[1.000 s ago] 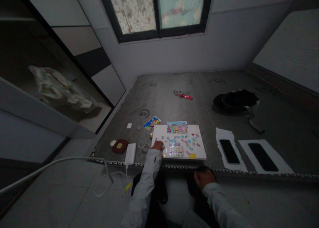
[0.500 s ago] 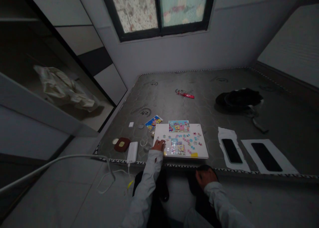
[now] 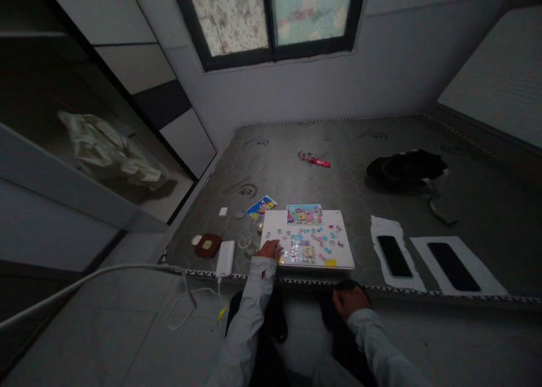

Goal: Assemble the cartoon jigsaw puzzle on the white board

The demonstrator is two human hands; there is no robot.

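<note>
Dim light from a window fell on a bare grey mattress (image 3: 339,167) that served as the work surface. Near its front edge lay a white board (image 3: 342,251) scattered with small coloured puzzle pieces (image 3: 315,239), a printed reference picture (image 3: 304,213) at the board's far edge. The left hand (image 3: 270,249) rested on the board's front-left corner, fingers curled over the pieces; whether it gripped one could not be told. The right hand (image 3: 346,299) lay loosely closed on the knee, below the front edge. Two phones (image 3: 393,247) lay toward the front-right corner.
</note>
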